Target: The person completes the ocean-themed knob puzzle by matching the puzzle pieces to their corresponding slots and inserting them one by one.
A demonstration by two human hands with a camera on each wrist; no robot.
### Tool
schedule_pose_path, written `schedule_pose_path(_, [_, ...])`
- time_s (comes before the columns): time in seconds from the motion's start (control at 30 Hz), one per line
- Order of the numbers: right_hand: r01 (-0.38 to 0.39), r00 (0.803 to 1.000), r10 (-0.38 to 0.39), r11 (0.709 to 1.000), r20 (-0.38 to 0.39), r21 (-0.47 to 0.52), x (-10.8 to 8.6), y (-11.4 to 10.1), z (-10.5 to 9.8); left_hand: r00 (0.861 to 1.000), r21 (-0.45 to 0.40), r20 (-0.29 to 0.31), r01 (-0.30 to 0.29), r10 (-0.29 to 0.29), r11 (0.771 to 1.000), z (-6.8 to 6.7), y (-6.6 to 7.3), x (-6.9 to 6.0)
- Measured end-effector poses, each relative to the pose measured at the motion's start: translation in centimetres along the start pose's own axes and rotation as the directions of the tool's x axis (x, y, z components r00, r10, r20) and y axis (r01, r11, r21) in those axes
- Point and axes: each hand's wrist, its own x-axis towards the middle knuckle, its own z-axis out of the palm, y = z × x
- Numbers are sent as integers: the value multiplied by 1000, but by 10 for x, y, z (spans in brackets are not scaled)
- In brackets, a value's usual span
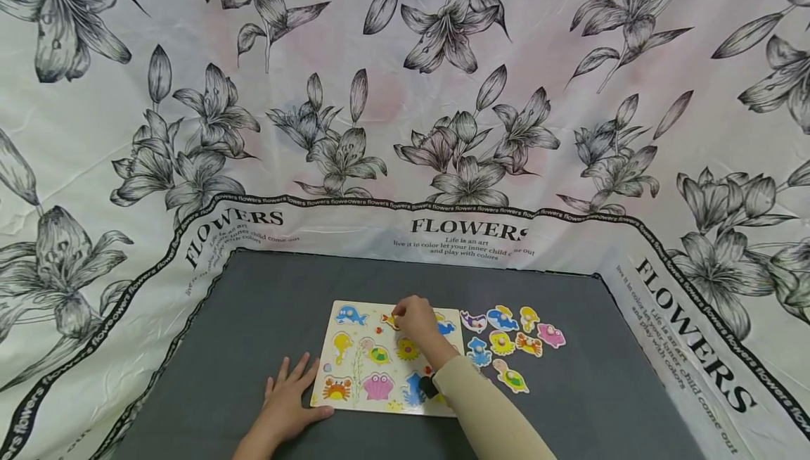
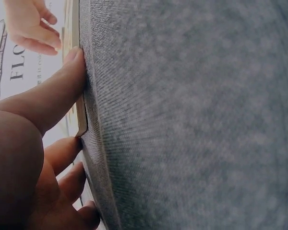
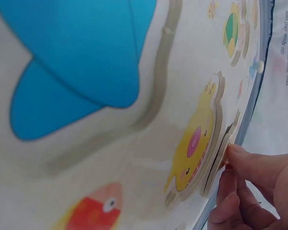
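Note:
A pale wooden puzzle board [image 1: 361, 404] printed with sea animals lies on the dark table. My right hand [image 1: 418, 323] is over its top middle, pinching a small puzzle piece at a fish-shaped recess. In the right wrist view, thumb and fingers [image 3: 249, 165] meet low at that recess, hiding most of the piece; orange shows there. A blue whale piece [image 1: 350, 315] with a pale knob sits at the top left. My left hand [image 1: 285, 400] is spread at the lower-left corner. Its thumb [image 2: 69, 72] touches the board's edge in the left wrist view.
Loose knobbed pieces lie right of the board, among them a pink shell [image 1: 552, 335], a crab [image 1: 528, 344], a turtle [image 1: 511, 377] and a yellow octopus [image 1: 502, 342]. Flower-printed cloth [image 1: 468, 235] rises behind the table.

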Motion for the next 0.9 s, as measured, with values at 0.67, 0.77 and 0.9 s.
schedule_pose_path(0.67, [-15, 998, 7, 993, 68, 121, 2, 6, 1, 1000, -13, -11, -12, 12, 1000, 0, 0, 1])
schedule_pose_path(0.77, [7, 995, -20, 992, 102, 127, 2, 9, -1, 1000, -11, -8, -10, 10, 1000, 1, 0, 0])
schedule_pose_path(0.9, [64, 997, -71, 989, 44, 133, 2, 11, -8, 1000, -10, -8, -10, 10, 1000, 0, 0, 1])
